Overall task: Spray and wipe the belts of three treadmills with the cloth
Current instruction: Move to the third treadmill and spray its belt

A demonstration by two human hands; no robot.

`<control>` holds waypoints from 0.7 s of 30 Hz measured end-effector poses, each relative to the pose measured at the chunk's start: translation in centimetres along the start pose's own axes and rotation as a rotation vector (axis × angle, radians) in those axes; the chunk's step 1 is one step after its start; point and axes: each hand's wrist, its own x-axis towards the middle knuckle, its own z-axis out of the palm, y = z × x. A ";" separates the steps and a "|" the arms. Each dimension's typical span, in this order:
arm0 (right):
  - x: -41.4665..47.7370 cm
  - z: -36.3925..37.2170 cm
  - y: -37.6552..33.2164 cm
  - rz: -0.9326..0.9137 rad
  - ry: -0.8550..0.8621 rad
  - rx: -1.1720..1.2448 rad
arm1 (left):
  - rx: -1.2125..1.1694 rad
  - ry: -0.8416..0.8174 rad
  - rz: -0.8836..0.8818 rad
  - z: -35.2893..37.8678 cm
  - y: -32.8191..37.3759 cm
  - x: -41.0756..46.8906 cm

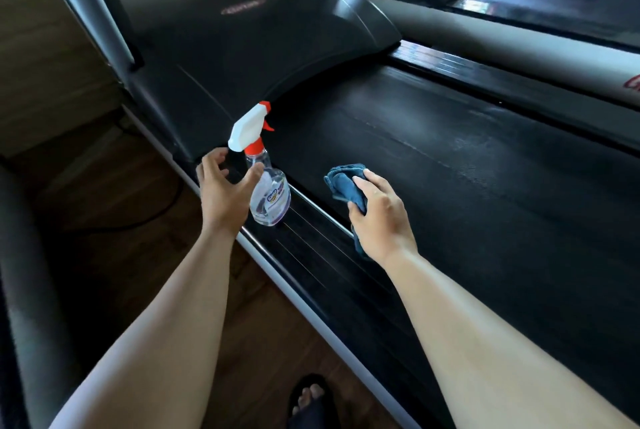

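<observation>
Spray bottle (268, 193) stands upright on the treadmill's left side rail (311, 238), with its nozzle aimed away from me toward the motor cover (263, 44). My left hand (221, 189) sits beside its neck, fingers spread apart and holding nothing. My right hand (377, 217), palm down, has its fingers curled on the bunched blue cloth (346, 182) at the left edge of the belt (485, 169).

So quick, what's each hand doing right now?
Left hand: open, fingers spread beside the bottle, not gripping it.
Right hand: holding the cloth.
</observation>
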 end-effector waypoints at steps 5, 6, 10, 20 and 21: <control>0.7 0.3 0.1 -0.020 -0.004 -0.030 | -0.203 -0.441 -0.053 0.3 0.9 3.7; 0.7 0.3 0.2 -0.018 -0.006 -0.036 | -0.233 -0.463 -0.051 0.5 1.1 4.0; 0.5 0.0 0.6 -0.015 -0.006 -0.054 | -0.397 -0.396 0.002 1.6 1.7 4.8; -1.7 -4.1 0.5 0.021 0.070 -0.072 | -0.396 -0.389 0.134 3.5 5.1 1.6; -2.2 -4.6 0.4 0.024 0.077 -0.075 | -0.410 -0.398 0.137 3.7 5.6 0.9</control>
